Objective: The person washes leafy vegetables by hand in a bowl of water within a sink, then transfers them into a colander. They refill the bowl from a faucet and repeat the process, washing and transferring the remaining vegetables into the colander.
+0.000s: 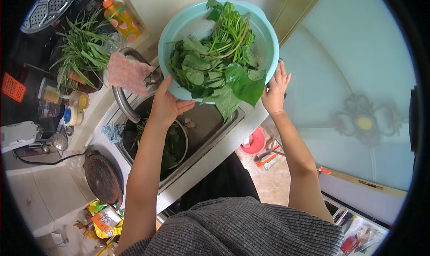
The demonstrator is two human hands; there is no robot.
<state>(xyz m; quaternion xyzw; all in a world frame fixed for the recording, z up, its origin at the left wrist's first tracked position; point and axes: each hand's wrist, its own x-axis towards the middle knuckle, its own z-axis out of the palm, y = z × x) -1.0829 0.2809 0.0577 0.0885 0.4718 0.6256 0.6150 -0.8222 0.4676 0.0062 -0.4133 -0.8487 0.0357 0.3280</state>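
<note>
A light blue plastic colander (pixel 164 36) full of leafy greens (pixel 210 59) is in front of me, tilted so that its inside shows. The greens have long green stems, and some big leaves hang over the near rim. My left hand (pixel 168 104) grips the near left rim, its thumb up along the side. On the right side, my right hand (pixel 275 89) is against the rim with its fingers around the outside; part of the grip is hidden. Below my left forearm, the sink (pixel 204 126) holds a round pot (pixel 185 142) with more greens.
The curved faucet (pixel 125 106) has a pink checked cloth (pixel 130 72) over it. Left of the sink are a potted plant (pixel 85 50), an orange soap bottle (pixel 121 19), small jars (pixel 74 113) and a round dark board (pixel 104 177). A frosted glass door (pixel 340 68) stands close on the right.
</note>
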